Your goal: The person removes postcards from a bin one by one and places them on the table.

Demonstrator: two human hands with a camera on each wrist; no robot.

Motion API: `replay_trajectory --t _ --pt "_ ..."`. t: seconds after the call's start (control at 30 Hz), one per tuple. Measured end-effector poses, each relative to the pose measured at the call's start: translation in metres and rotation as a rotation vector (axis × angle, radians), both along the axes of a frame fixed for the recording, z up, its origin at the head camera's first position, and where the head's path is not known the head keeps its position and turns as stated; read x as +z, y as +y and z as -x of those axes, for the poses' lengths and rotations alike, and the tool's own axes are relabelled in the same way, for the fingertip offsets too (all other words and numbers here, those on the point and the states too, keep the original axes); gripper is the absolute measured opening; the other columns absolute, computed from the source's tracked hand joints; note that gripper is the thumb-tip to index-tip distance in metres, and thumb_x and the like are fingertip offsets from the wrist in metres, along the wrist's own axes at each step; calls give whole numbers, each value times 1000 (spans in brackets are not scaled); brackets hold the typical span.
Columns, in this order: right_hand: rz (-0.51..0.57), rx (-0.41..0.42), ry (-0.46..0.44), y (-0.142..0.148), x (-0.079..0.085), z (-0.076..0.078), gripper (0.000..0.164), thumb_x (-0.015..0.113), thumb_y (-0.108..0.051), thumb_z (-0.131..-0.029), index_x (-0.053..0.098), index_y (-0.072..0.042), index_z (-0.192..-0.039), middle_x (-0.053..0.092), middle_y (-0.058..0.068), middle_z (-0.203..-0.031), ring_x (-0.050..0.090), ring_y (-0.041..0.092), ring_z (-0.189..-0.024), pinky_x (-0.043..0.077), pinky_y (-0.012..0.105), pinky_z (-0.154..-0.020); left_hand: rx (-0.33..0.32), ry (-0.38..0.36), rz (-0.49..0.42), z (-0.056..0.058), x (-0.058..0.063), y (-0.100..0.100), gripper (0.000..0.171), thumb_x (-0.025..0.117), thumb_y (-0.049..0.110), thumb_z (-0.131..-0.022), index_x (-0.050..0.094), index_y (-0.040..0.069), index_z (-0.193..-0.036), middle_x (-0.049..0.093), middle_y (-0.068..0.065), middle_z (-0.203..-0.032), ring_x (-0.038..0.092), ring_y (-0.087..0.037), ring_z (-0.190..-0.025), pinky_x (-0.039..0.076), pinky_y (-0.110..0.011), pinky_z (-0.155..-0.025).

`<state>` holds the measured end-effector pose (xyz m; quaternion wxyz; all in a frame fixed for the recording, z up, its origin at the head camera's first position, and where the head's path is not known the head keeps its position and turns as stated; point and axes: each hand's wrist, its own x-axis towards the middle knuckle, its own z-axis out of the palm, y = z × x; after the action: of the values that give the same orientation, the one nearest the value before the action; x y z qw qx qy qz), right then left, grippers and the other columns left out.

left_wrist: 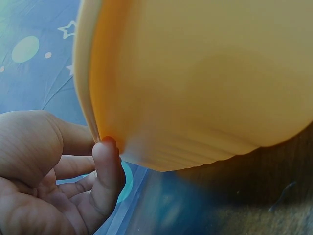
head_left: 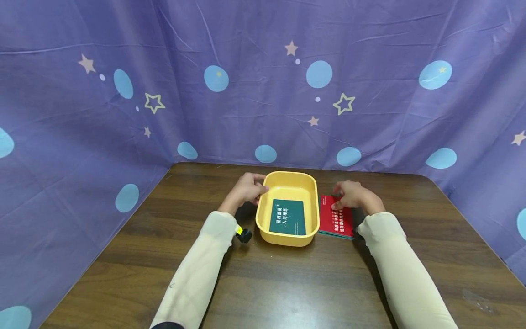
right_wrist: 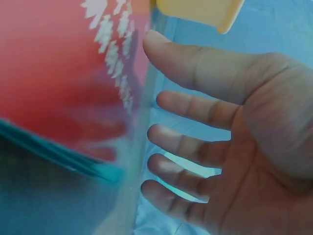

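My left hand (head_left: 248, 188) pinches the left rim of a yellow plastic basin (head_left: 287, 239) between thumb and fingers. In the left wrist view the thumb (left_wrist: 106, 161) presses the inner side of the basin wall (left_wrist: 146, 88). Inside the basin lies a dark green booklet (head_left: 287, 217) with white lettering. To the right of the basin, a red booklet (head_left: 334, 217) with white characters tops a small stack, with green edges showing beneath. Over its upper right part is my right hand (head_left: 352, 194), fingers spread and relaxed, thumb tip at the red cover.
Everything stands on a brown wooden table (head_left: 304, 283). A purple curtain (head_left: 263, 91) with stars and blue dots hangs behind and beside it. A small black device (head_left: 244, 236) with a yellow strap sits by the left wrist.
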<state>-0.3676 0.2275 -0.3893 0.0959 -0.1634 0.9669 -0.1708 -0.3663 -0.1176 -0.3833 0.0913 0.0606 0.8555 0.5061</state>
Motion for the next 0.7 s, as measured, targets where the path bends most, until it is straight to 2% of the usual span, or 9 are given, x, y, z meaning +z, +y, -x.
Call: replay_trajectory --t 0.2,0.3,0.47,0.57,0.7 --pt "41 31 196 -9 10 -5 46 72 -32 -88 60 1 -118 60 21 -115 45 44 -110 37 58 -93 0 -1 1 0 0 0 48 65 10 -94 50 3 -139 64 -21 -104 66 -28 -73 59 -33 -54" --pt "103 43 300 -19 14 -8 42 68 -30 -92 60 2 -118 61 21 -115 47 41 -110 39 56 -94 -2 -5 2 0 0 0 48 65 11 -94 50 3 -139 65 -21 -105 66 -32 -77 59 -33 -54" --pt "243 55 465 -40 21 -12 40 67 -25 -92 60 4 -118 60 20 -109 52 34 -105 44 51 -90 -2 -8 8 0 0 0 49 66 11 -94 50 3 -139 65 -21 -104 66 -30 -74 59 -33 -55" --pt "277 55 500 -53 23 -15 42 68 -26 -92 59 2 -121 59 18 -110 51 31 -104 45 48 -90 -1 -9 9 -1 1 0 49 66 11 -94 49 2 -140 64 -22 -104 66 -29 -73 60 -33 -55" --pt "291 82 469 -68 21 -18 46 68 -30 -93 56 -1 -126 58 17 -114 51 30 -106 46 47 -90 0 -11 12 -1 2 0 50 66 11 -94 49 2 -140 64 -22 -106 67 -32 -77 60 -34 -56"
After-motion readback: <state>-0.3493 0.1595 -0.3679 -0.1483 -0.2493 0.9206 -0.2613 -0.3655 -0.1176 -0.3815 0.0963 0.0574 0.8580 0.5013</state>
